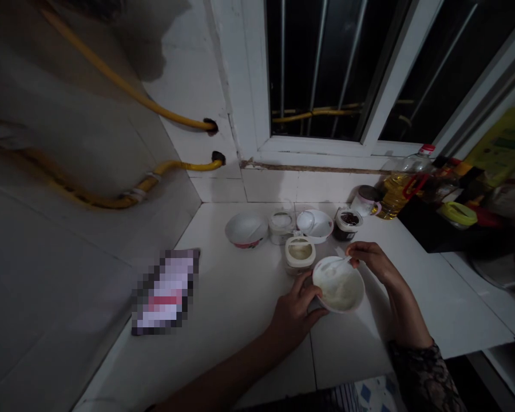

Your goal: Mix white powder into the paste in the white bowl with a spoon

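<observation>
A white bowl with pale, wet-looking contents is tilted toward me at the front of the counter. My left hand grips its left rim, thumb and fingers closed on the edge. Between the fingers of my right hand is the handle of a white spoon, whose head reaches into the bowl. Just behind the bowl stands an open square jar with a cream rim and pale contents. What exactly the bowl contains is too dim to tell.
Along the wall stand a patterned bowl, a clear jar, a smaller white bowl, a jar with dark contents and a lidded mug. An oil bottle is at right. A blurred packet lies left.
</observation>
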`<action>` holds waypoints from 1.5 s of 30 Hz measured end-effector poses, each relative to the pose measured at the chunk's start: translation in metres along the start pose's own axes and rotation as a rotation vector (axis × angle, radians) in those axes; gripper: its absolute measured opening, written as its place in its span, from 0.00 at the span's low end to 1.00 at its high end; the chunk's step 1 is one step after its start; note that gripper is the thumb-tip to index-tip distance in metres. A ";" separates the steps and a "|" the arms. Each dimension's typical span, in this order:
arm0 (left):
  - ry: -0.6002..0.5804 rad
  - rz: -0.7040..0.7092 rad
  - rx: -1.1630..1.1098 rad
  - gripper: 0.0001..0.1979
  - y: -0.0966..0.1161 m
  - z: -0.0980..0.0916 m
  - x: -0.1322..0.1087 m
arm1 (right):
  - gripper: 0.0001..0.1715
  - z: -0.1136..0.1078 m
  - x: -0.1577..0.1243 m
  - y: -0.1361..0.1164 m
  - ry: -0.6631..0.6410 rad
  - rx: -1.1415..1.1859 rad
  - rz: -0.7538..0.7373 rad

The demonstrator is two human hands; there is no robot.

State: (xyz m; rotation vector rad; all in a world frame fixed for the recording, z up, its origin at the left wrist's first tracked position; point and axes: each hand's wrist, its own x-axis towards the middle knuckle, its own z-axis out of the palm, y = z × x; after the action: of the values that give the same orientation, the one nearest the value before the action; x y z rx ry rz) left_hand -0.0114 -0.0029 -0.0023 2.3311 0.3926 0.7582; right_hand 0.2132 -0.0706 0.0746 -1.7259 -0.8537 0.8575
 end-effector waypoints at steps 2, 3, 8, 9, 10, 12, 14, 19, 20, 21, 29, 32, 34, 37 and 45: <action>0.001 0.004 -0.002 0.11 0.000 0.000 0.000 | 0.08 0.000 0.000 0.000 0.002 0.011 0.005; 0.005 0.006 -0.001 0.10 -0.001 0.000 0.000 | 0.08 0.000 0.000 0.000 0.000 0.017 0.005; 0.011 0.011 -0.005 0.11 0.000 0.000 0.000 | 0.07 -0.002 0.000 0.000 -0.016 0.074 0.012; 0.007 0.008 -0.008 0.11 0.000 0.000 0.000 | 0.07 -0.002 0.000 0.000 -0.013 0.096 0.013; 0.005 0.003 -0.011 0.11 0.000 -0.001 0.000 | 0.08 -0.001 0.000 -0.001 -0.008 0.120 0.013; 0.003 -0.002 -0.018 0.10 0.001 -0.001 0.000 | 0.09 0.004 -0.001 -0.003 0.007 0.162 -0.011; 0.003 0.007 -0.016 0.10 0.000 -0.001 0.000 | 0.11 0.013 -0.004 -0.007 0.052 0.170 -0.084; 0.020 0.018 -0.008 0.10 -0.001 0.001 0.000 | 0.12 0.041 -0.014 -0.015 0.247 -0.149 -0.419; 0.020 0.016 -0.012 0.10 -0.001 0.001 0.000 | 0.11 0.045 -0.016 -0.015 0.248 -0.268 -0.527; 0.019 0.015 -0.016 0.10 0.000 0.001 0.000 | 0.11 0.049 -0.017 -0.015 0.230 -0.381 -0.642; 0.027 0.003 -0.011 0.10 -0.001 0.002 0.000 | 0.12 0.033 -0.025 -0.010 0.294 -0.379 -0.666; 0.038 0.008 -0.009 0.10 -0.002 0.003 0.000 | 0.13 0.012 -0.025 -0.009 0.252 -0.247 -0.436; 0.040 0.021 -0.014 0.10 -0.003 0.003 -0.001 | 0.13 0.002 -0.023 -0.009 0.166 -0.340 -0.354; 0.035 0.026 -0.022 0.10 -0.003 0.003 -0.001 | 0.11 0.003 -0.023 -0.011 0.074 -0.585 -0.348; 0.016 0.003 -0.010 0.09 0.001 0.000 0.001 | 0.09 0.024 -0.017 -0.006 -0.154 -0.317 -0.197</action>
State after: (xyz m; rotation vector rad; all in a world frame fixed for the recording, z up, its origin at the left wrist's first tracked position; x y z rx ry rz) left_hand -0.0106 -0.0028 -0.0014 2.3177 0.3920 0.7788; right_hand 0.1834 -0.0729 0.0767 -1.8228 -1.2969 0.7589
